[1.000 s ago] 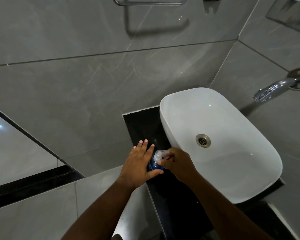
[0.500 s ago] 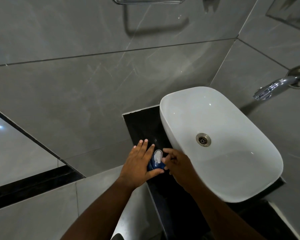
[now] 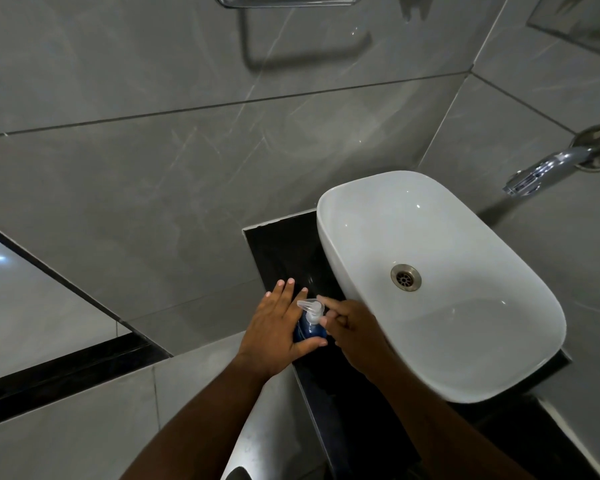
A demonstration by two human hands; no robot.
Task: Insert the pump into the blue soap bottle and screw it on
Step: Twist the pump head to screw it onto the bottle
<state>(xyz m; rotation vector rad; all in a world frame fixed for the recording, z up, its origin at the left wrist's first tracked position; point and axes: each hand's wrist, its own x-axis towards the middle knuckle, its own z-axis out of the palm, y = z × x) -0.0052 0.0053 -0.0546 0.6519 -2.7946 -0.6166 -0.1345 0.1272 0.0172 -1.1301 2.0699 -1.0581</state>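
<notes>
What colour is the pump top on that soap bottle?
Clear, almost colourless plastic pump on the blue soap bottle, seen in the head view.

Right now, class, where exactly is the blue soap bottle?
In the head view, the blue soap bottle stands on the black counter just left of the white basin, between the left hand and the right hand.

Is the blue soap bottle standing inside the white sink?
No, the blue soap bottle stands on the black counter, left of the sink.

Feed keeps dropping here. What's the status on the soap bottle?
Left hand wrapped on blue bottle. Right hand fingers at pump, pump seated on neck. Basin close beside, nothing blocking.
</notes>
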